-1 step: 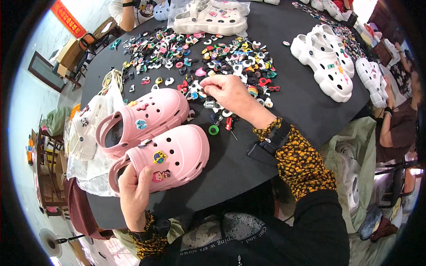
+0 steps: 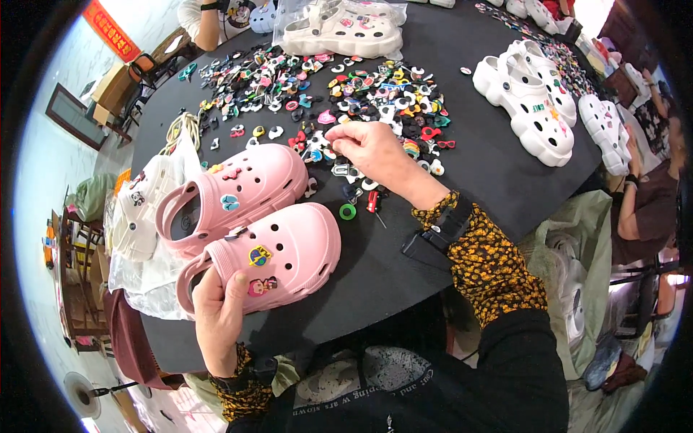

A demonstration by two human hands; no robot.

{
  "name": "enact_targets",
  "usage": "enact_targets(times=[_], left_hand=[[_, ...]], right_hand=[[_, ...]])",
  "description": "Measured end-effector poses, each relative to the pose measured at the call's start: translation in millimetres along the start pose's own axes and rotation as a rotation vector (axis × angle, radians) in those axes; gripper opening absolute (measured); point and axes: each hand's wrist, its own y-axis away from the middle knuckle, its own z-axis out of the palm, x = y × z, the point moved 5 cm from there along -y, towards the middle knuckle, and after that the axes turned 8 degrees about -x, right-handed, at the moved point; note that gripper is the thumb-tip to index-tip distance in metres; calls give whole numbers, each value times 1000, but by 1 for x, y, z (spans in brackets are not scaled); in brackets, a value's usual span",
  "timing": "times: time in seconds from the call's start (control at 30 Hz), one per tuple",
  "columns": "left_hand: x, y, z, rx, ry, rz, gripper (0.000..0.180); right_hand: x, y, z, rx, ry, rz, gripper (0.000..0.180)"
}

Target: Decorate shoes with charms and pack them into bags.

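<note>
At far left, clear bag [image 2: 137, 238] with a white clog inside, spilling over the counter [image 2: 404, 260] edge. Just right of it, two pink clogs side by side: far clog [image 2: 238, 191] and near clog [image 2: 278, 256], both already carrying a few charms. Left hand [image 2: 220, 310] clamped on the near clog's heel end, thumb on top beside a charm, fingers wrapped under the strap. Farther right, right hand [image 2: 372, 151] resting on the near edge of the charm pile [image 2: 339, 94], fingers [image 2: 339, 134] pinched together low over the pieces; cannot tell whether a charm is actually caught between them. Green ring [image 2: 348, 211] and a red piece lying loose near the wrist. White clogs [image 2: 530, 101] far right, another pair [image 2: 339, 29] at the far edge.

Risks, as a judgement: small charm slipping from the pinch and vanishing into the pile; sleeve or wrist sweeping loose pieces off the near edge; near clog twisting under a one-handed hold; bag sliding off the left edge.
</note>
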Motion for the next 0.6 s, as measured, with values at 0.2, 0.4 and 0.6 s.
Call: enact_targets(times=[0.2,0.4,0.6], left_hand=[[-3,2,-1,-15,12,-25,26],[1,2,0,10,-26,14,26],[3,0,0,-59,-66,-36,30]], right_hand=[[-2,0,0,-14,10,43,19],[0,1,-1,14,95,9,16],[-1,1,-9,44,276,-102,14]])
